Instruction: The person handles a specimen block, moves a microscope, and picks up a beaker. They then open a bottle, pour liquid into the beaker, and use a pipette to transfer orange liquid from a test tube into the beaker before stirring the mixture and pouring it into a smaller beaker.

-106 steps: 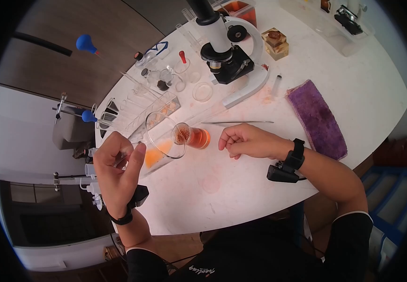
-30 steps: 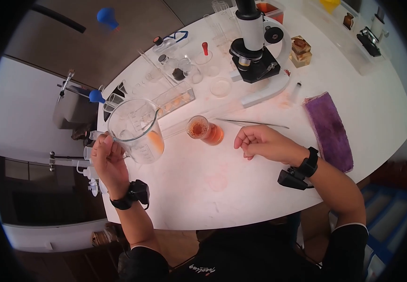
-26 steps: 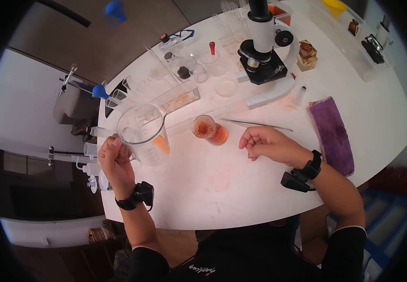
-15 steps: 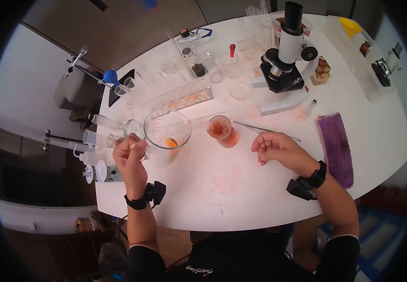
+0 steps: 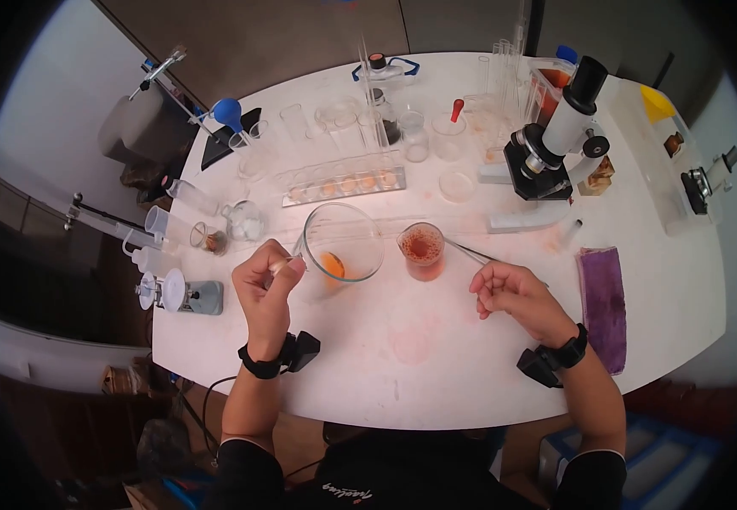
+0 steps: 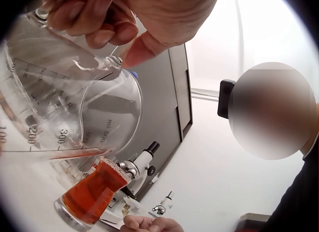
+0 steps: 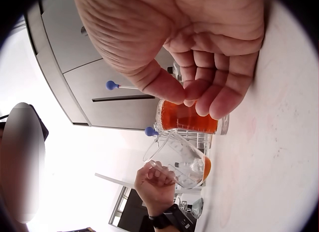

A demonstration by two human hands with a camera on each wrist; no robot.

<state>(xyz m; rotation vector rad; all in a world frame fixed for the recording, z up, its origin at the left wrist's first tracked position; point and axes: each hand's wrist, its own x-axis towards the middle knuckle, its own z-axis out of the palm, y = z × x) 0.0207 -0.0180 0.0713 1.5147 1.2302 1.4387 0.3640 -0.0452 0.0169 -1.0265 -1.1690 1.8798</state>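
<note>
My left hand (image 5: 268, 289) pinches the handle of a large clear glass measuring beaker (image 5: 347, 246) over the table's middle. Millilitre marks show on its wall in the left wrist view, and a little orange liquid (image 7: 207, 168) pools low inside; it tilts in the right wrist view. Just right of it stands a smaller, waisted glass vessel (image 5: 422, 252) of red-orange liquid, with foam or specks around the top. My right hand (image 5: 517, 297) lies by the table surface, fingers loosely curled, nothing in them. Thin metal tweezers (image 5: 468, 254) lie between that hand and the vessel.
A microscope (image 5: 547, 140) stands at the back right, a purple cloth (image 5: 602, 306) at the right. Behind the beaker are a clear rack (image 5: 347, 184), a petri dish (image 5: 456, 186) and several glass pieces. At the left stand a round glass flask (image 5: 243, 223) and an alcohol-lamp-like bottle (image 5: 207, 297).
The measuring beaker has swung from tilted up towards the camera to a more upright hold, left of the red-orange vessel. The head view has turned. My right hand keeps its loose curl.
</note>
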